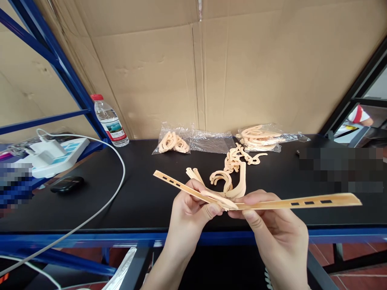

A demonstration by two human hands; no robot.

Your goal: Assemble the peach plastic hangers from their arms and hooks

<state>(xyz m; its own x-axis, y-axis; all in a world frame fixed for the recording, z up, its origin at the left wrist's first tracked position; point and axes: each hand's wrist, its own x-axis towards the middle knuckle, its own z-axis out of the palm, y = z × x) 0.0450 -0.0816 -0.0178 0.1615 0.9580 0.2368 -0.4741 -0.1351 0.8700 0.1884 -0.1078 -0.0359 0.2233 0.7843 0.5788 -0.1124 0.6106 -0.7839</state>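
A black table (145, 201) with a blue front edge filled the middle of the room. Above the front edge of the table, the left hand (189, 211) was closed on a short strip (178, 186) of pale wood with small slots. The right hand (272, 225) was closed on a long strip (317, 201) like it, pinched between thumb and fingers. The two strips met tip to tip between the hands. Some curved wooden pieces (238, 183) stuck up just behind the fingers, and I could not tell which hand held them.

In the middle of the table lay a small pile of curly wooden bits (234, 159). At the back of the table were two clear bags, a left bag (173, 141) and a right bag (260, 137), both with wooden parts inside. A water bottle (109, 121) with a red cap stood at the table's back left corner. A white cable (116, 189) ran over the left side of the table. Just off the table's left end sat a white plug block (57, 151) and a small black thing (67, 184).

Behind the table rose a big wall of brown cardboard (242, 68). Blue metal bars (60, 68) went up beside the table's left end. Red floor tiles (356, 257) showed below the table on the right.
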